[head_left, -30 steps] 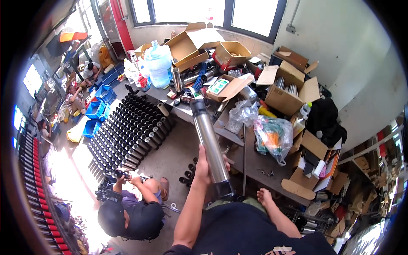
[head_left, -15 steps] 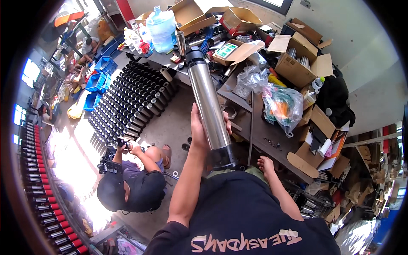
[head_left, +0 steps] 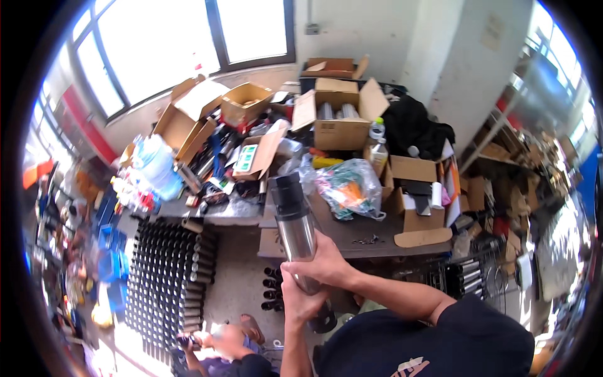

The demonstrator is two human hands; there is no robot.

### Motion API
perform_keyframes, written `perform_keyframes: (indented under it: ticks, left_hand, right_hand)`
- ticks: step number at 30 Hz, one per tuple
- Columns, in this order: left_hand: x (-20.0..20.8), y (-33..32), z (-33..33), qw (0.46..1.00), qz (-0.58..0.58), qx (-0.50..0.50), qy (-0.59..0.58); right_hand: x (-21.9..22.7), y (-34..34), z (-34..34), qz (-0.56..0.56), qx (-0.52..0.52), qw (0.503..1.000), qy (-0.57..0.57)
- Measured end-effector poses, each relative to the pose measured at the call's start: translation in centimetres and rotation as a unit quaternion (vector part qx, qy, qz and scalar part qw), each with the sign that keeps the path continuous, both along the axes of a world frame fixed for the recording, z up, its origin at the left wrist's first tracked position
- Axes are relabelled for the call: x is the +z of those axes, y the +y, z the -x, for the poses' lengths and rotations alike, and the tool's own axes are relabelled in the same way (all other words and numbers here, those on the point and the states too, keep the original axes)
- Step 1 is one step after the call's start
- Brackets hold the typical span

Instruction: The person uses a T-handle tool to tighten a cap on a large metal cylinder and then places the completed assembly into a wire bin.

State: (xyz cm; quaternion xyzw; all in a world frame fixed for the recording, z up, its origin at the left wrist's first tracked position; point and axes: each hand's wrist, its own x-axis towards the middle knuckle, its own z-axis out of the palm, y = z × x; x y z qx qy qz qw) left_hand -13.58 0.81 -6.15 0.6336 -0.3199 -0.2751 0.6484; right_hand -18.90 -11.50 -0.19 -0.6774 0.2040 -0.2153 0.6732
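Observation:
A long steel cylinder (head_left: 297,237) with black end pieces stands tilted in front of my body. Its black upper end (head_left: 289,196) points toward the bench, and the lower black end shows beneath my hands, close to my shirt. My left hand (head_left: 303,300) is closed around the lower part of the steel tube. Just above it, my right hand (head_left: 326,261) reaches across from the right and grips the tube too. Fingers on the far side of the tube are hidden.
Beyond the cylinder, a workbench (head_left: 377,247) carries cardboard boxes (head_left: 342,135), a plastic bag (head_left: 352,187) and a large water jug (head_left: 152,164). Rows of black-ended tubes (head_left: 160,276) stand on the floor at left. A seated person (head_left: 229,345) is at the lower left.
My right hand has come up from near the bench edge and taken hold of the cylinder beside my left. The view has swung right and up toward the bench and window.

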Motion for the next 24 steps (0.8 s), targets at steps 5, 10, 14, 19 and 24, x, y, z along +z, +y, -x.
perform_keyframes:
  ticks: [5,10,14,19,24]
  left_hand:
    - [1.0,-2.0,2.1,0.987,0.052,-0.119,0.098]
    - [2.1,-6.0,7.4,0.800,0.069,-0.346,0.486]
    - [-2.3,-12.5,17.4,0.300,0.183,-0.580,0.735]
    - [-1.1,-14.5,26.9,0.794,-0.074,-0.412,0.441]
    - [0.8,-21.7,38.3,0.833,-0.148,-0.416,-0.333]
  right_hand:
    - [2.0,-5.3,2.7,-0.046,0.034,0.998,0.013]
    - [-0.2,-11.1,8.7,-0.457,0.034,0.865,-0.203]
    - [-2.1,-18.5,18.5,-0.393,-0.013,0.835,-0.386]
    - [-10.0,-20.7,32.4,-0.239,-0.378,0.869,-0.211]
    - [-14.5,-6.1,48.2,-0.238,-0.417,0.864,-0.154]
